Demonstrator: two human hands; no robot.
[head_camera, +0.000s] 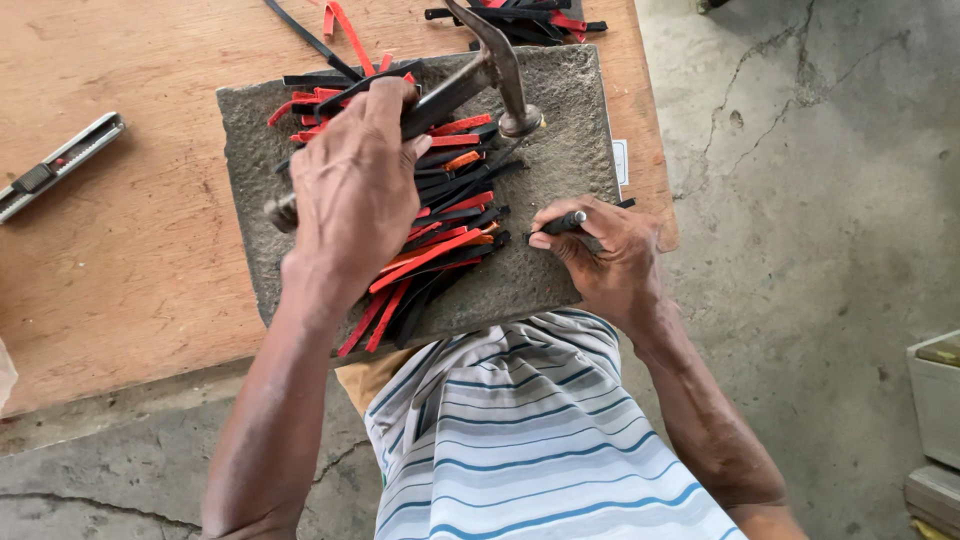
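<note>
Hammer (470, 85) in your left hand (350, 190), grip wrapped tight round its handle, head hanging at twelve o'clock over the stone slab (570, 150). Your right hand (605, 250) pinches a small dark punch (563, 222) at three o'clock beside the red and black strips (440, 235). Risk, as I judge it: a glancing blow could catch those fingers, since they sit close to the punch tip.

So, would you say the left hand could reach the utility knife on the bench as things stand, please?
Probably not at once: the left hand is gripping the hammer. The utility knife lies apart on bare wooden bench, nothing blocking it, so a freed hand likely could.
</note>
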